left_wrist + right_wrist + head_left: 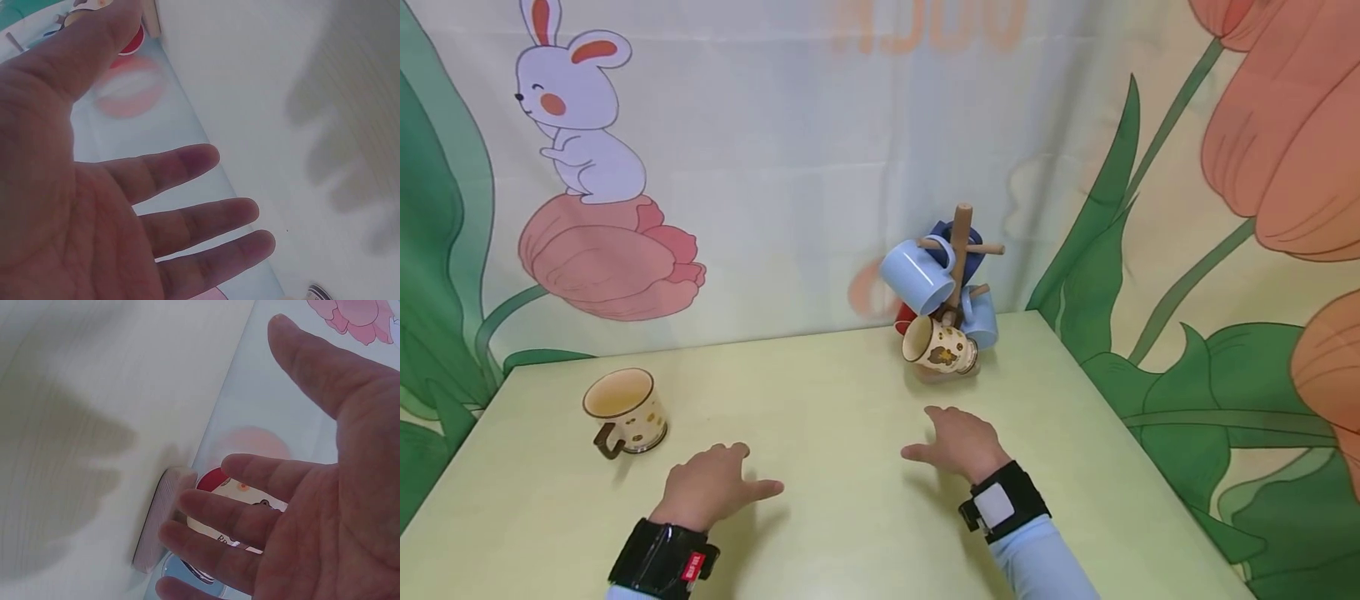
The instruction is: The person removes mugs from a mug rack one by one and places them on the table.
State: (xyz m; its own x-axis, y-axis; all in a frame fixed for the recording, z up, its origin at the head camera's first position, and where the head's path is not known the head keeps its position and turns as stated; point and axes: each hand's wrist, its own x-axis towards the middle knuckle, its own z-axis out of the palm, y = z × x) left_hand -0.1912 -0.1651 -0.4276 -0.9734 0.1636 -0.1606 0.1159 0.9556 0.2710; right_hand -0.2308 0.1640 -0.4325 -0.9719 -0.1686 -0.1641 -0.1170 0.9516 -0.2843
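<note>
My left hand (707,487) hovers over the table with its fingers spread, holding nothing. Just beyond it on the left, a cream mug (628,412) with brown spots and a brown handle stands upright. Its rim or base edge shows at the bottom of the left wrist view. Empty too, my right hand (958,446) hovers with extended fingers in front of a wooden mug tree (961,242). On the tree hang a light blue mug (917,275), a dark blue mug (976,262), a second light blue mug (981,317) and a cream bear mug (942,346). A red mug (214,479) is partly hidden behind.
The pale table (805,400) ends at a printed curtain (775,167) at the back, with a rabbit and flowers on it. Another printed cloth (1225,375) borders the right side. The tree's wooden base (162,519) stands near the back right corner.
</note>
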